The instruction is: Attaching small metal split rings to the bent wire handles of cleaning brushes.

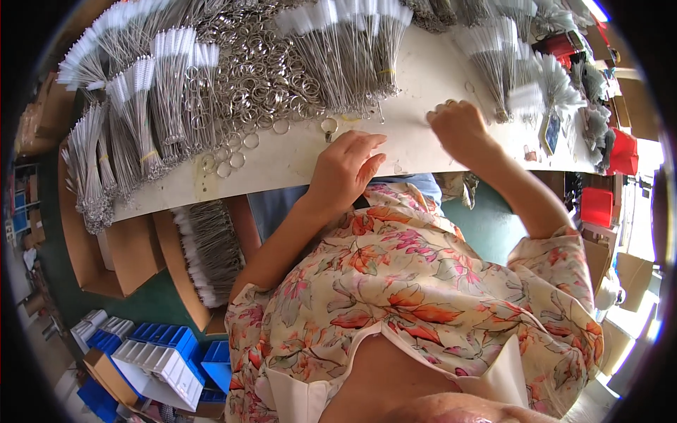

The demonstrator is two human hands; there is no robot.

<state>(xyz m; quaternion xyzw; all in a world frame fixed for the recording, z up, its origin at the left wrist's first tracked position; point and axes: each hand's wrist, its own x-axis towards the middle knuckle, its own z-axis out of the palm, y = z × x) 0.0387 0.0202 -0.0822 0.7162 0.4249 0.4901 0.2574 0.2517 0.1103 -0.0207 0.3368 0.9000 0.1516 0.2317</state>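
Left hand (345, 168) resting palm-down at the near edge of the surface (282, 166), fingers (370, 144) straight and close together, clamped on nothing, just below a ring (328, 126) with a wire brush on it. Right hand (458, 127) knuckles-up farther in, fingers curled together; whether pinching anything, cannot tell. Ring pile (261, 77) and brush bundles (352, 49) beyond. Below the surface, brown box (173, 264) holding brushes (211, 250); blue trays (169, 342) on the floor.

Bright daylight, blown-out glare at 2–4 o'clock; soft shadows under hands; heavy fisheye bending, black vignette at rim; edges blurred.
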